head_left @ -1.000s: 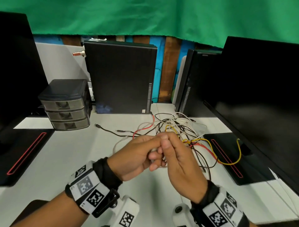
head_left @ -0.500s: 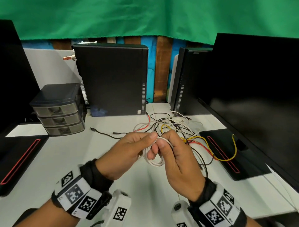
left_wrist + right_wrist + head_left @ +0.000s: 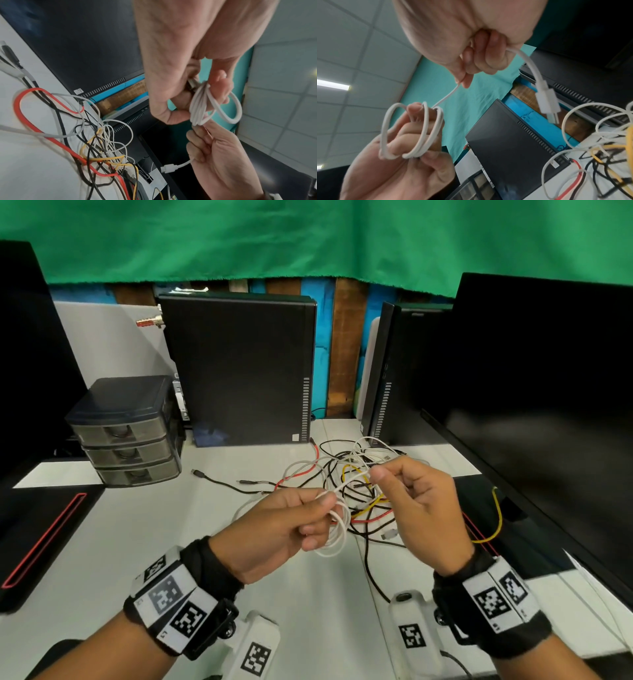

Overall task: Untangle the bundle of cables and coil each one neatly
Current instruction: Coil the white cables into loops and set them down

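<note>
Above the white table (image 3: 144, 542), my left hand (image 3: 318, 515) grips a small coil of white cable (image 3: 337, 537), its loops bunched between thumb and fingers. In the left wrist view the coil (image 3: 214, 105) hangs from those fingers. My right hand (image 3: 376, 474), up and to the right, pinches the same cable's free tail, and a short stretch runs taut between the hands. The white USB plug (image 3: 546, 100) dangles below my right fist. A tangled bundle of red, yellow, black and white cables (image 3: 346, 474) lies on the table behind both hands.
A grey three-drawer unit (image 3: 126, 433) stands at the back left. A black PC tower (image 3: 239, 364) is behind the bundle, and a second tower (image 3: 387, 371) is to its right. A large monitor (image 3: 531, 405) fills the right side. Black stand bases lie at the left (image 3: 37, 529) and right (image 3: 507, 508).
The hands were together at the coil. My right hand has since drawn away up and to the right, pulling the white tail out straight, while the left hand keeps the coil.
</note>
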A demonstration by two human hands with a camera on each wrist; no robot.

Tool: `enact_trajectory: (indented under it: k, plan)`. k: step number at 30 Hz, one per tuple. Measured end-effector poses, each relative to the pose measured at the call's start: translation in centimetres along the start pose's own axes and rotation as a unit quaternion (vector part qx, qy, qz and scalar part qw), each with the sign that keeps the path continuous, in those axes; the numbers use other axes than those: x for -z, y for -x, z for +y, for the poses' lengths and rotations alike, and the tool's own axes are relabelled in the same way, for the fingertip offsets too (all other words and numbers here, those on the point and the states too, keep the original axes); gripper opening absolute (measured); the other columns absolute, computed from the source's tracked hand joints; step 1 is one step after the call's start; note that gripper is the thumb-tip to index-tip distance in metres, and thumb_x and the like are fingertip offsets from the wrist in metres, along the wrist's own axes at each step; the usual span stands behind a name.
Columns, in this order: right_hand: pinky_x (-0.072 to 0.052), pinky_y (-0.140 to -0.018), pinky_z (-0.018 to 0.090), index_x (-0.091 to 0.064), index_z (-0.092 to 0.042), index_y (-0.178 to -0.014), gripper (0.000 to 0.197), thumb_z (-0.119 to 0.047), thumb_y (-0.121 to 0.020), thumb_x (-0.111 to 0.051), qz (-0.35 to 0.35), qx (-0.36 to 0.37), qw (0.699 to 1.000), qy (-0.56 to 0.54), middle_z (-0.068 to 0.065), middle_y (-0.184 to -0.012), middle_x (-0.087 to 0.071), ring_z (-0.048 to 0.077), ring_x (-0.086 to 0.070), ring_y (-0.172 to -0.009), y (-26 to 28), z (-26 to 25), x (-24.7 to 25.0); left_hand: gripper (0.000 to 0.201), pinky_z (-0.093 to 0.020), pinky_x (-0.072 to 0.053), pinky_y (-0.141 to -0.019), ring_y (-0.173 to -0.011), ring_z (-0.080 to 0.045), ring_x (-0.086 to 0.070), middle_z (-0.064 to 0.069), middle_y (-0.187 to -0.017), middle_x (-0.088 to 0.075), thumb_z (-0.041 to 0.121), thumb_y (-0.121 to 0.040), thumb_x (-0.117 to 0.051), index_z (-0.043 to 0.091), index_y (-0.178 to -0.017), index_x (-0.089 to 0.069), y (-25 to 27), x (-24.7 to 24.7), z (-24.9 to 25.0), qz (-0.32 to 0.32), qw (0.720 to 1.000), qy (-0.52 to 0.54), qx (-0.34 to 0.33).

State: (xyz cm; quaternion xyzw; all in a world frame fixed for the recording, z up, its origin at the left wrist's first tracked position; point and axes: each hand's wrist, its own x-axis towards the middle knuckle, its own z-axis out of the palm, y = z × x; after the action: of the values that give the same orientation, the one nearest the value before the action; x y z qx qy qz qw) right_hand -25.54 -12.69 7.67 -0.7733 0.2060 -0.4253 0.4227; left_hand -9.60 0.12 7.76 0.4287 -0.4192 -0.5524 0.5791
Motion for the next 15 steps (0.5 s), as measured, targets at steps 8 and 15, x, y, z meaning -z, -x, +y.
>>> enact_trajectory:
  k: [8, 15]
  plan:
    - [-0.053, -0.066, 0.025, -0.059, -0.024, -0.121, 0.059, -0.071, -0.088, -0.046, -0.144, -0.003, 0.989, -0.036, -0.015, -0.088, -0.070, 0.009, -0.070, -0.079, 2.6, -1.6, -2.8, 0.043, -0.023, -0.035, -0.062, -0.052, -0.011, -0.032, 0.006, -0.054, -0.030, 0.036, -0.101, -0.048, 0.022, -0.064, -0.064, -0.3, -2.2, -0.5, 0.116, 0.989, -0.065, -0.065]
    - [-0.048, -0.043, 0.018, -0.049, -0.003, -0.082, 0.042, -0.043, -0.090, -0.044, 0.004, -0.064, 0.990, -0.127, -0.005, -0.064, -0.065, 0.007, -0.066, -0.050, 4.0, -2.4, -4.9, 0.055, -0.023, -0.039, -0.059, -0.053, -0.015, -0.035, -0.003, -0.056, -0.030, 0.052, -0.100, -0.030, 0.013, -0.065, -0.045, 0.8, -4.3, -0.7, 0.056, 0.988, 0.143, 0.003]
